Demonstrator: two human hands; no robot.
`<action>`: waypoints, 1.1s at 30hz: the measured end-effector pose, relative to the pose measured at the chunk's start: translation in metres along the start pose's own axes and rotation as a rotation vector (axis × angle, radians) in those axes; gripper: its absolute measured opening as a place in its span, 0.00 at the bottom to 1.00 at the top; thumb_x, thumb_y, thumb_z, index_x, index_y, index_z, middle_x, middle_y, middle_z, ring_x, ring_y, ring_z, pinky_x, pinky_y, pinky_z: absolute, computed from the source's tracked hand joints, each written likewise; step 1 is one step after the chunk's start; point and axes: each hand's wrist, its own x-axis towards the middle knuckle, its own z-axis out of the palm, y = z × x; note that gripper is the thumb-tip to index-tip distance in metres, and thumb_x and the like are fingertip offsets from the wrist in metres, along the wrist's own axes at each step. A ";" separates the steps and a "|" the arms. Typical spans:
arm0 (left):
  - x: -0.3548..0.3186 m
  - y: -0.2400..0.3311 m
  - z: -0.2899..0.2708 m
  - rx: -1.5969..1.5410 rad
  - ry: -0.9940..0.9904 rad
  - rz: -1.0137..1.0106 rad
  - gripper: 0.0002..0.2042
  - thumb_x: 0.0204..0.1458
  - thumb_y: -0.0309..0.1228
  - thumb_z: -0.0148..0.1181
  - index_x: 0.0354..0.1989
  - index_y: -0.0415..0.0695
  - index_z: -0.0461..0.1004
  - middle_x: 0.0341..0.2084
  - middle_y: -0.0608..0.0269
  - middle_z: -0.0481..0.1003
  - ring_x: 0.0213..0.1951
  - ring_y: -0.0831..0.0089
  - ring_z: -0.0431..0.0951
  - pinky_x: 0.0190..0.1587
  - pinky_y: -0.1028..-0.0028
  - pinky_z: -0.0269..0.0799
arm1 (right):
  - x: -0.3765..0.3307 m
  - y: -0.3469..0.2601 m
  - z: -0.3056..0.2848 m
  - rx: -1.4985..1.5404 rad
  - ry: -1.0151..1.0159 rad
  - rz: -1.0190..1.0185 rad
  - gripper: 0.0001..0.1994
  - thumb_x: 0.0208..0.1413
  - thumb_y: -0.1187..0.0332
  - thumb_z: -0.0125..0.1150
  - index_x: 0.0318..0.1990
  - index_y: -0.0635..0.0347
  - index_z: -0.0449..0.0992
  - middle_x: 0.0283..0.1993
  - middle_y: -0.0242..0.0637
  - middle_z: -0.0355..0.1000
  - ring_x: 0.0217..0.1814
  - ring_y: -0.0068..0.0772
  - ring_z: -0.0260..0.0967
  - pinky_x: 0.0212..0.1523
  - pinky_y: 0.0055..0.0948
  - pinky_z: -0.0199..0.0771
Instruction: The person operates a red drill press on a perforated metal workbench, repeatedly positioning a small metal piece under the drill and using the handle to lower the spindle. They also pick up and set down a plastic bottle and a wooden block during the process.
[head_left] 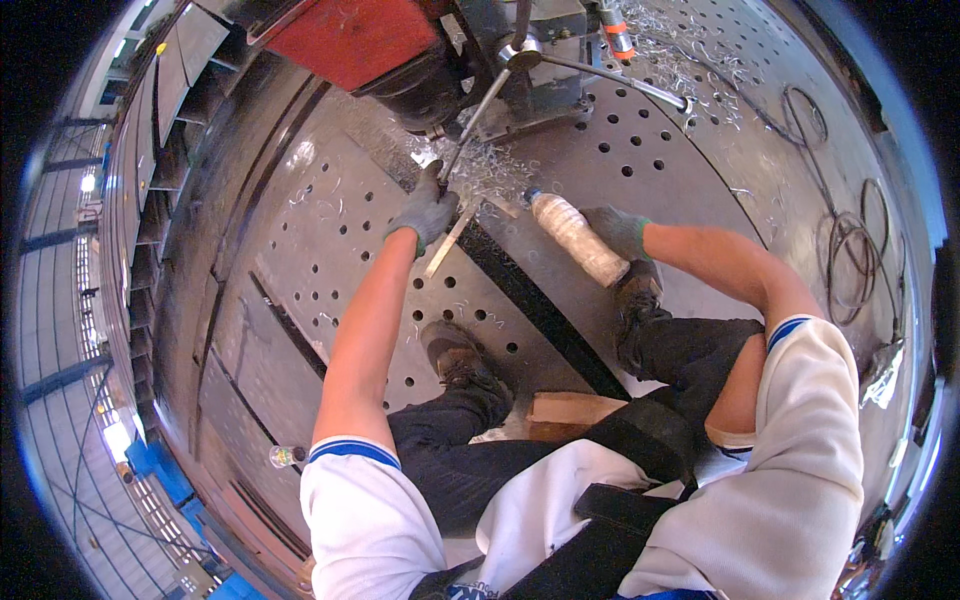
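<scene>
A drilling machine with a red housing (350,45) stands on the perforated metal plate in front of me. Its spoked feed handle (490,105) fans out from a round hub. My left hand (428,205), in a grey glove, is closed around the end of the lower spoke. To the right, a plastic bottle (578,235) with whitish contents lies slanted, its narrow blue tip toward the drill. My right hand (618,232), gloved too, grips the bottle from its right side; the fingers are partly hidden behind it. Curled metal shavings (495,165) are heaped below the drill.
A flat metal strip (450,240) lies by my left hand. A dark slot (535,300) crosses the plate between my boots. I sit by a wooden block (575,408). A coiled cable (850,255) lies at right, a clear bottle (285,456) at lower left.
</scene>
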 end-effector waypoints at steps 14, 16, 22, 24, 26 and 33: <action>-0.015 0.023 -0.014 0.028 -0.030 -0.004 0.37 0.59 0.39 0.53 0.75 0.45 0.47 0.66 0.32 0.65 0.65 0.41 0.68 0.67 0.55 0.63 | -0.019 -0.039 -0.014 0.048 0.119 -0.146 0.15 0.66 0.69 0.54 0.57 0.61 0.77 0.50 0.42 0.80 0.50 0.33 0.76 0.53 0.40 0.76; -0.012 0.017 -0.011 0.017 0.008 0.027 0.37 0.58 0.39 0.54 0.75 0.46 0.47 0.65 0.33 0.66 0.65 0.41 0.68 0.67 0.56 0.63 | -0.019 -0.041 -0.014 0.147 0.095 -0.159 0.15 0.66 0.70 0.54 0.57 0.60 0.77 0.50 0.39 0.80 0.49 0.30 0.75 0.53 0.40 0.77; -0.013 0.027 -0.009 0.012 0.017 -0.012 0.35 0.58 0.33 0.55 0.74 0.40 0.51 0.62 0.34 0.70 0.64 0.45 0.71 0.67 0.59 0.66 | -0.012 -0.020 -0.006 0.012 0.114 -0.223 0.13 0.67 0.72 0.54 0.55 0.63 0.77 0.49 0.37 0.80 0.49 0.30 0.75 0.53 0.38 0.78; -0.013 0.012 -0.006 -0.003 0.059 0.020 0.35 0.58 0.33 0.55 0.74 0.40 0.51 0.62 0.34 0.70 0.64 0.45 0.71 0.67 0.59 0.66 | -0.006 -0.025 -0.007 -0.144 0.068 -0.202 0.12 0.67 0.72 0.55 0.54 0.64 0.78 0.49 0.38 0.80 0.48 0.31 0.76 0.53 0.37 0.79; -0.008 0.011 -0.006 0.048 0.013 -0.010 0.37 0.59 0.38 0.54 0.76 0.42 0.48 0.65 0.36 0.67 0.66 0.45 0.68 0.69 0.58 0.63 | -0.002 -0.018 -0.005 -0.067 0.006 -0.050 0.12 0.66 0.71 0.57 0.53 0.63 0.78 0.49 0.39 0.80 0.48 0.34 0.78 0.52 0.37 0.79; -0.004 -0.006 0.000 0.063 0.003 -0.072 0.37 0.58 0.39 0.56 0.75 0.45 0.50 0.64 0.37 0.69 0.64 0.45 0.71 0.66 0.57 0.66 | 0.002 0.000 0.004 0.070 -0.047 -0.298 0.15 0.65 0.70 0.60 0.57 0.61 0.75 0.51 0.40 0.79 0.47 0.33 0.78 0.49 0.35 0.81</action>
